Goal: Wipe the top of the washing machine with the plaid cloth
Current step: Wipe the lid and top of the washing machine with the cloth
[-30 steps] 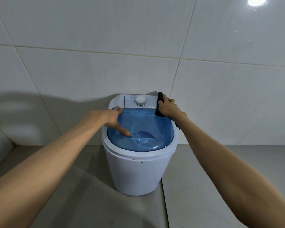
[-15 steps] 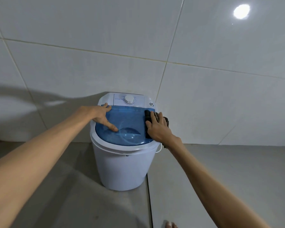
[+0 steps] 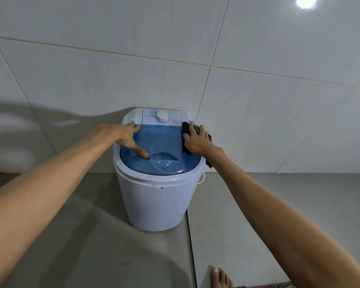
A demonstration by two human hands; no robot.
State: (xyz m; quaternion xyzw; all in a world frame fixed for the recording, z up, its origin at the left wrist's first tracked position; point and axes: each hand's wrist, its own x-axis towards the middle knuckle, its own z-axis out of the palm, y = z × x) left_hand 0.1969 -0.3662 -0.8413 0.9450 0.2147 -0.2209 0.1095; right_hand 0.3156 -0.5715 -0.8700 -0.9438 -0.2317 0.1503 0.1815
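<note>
Two hands rest on the washer (image 3: 157,196): the right hand (image 3: 196,142) lies flat, fingers spread, pressing the dark cloth (image 3: 186,129) at the lid's (image 3: 164,146) 3 o'clock edge; the left hand (image 3: 126,138), open, braces at 9 o'clock. Dial (image 3: 162,116) sits at 12 o'clock, wall (image 3: 175,48) behind.

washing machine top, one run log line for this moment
stage: wiping | right hand: pressing plaid cloth on lid's right edge | left hand: flat on blue lid
</note>
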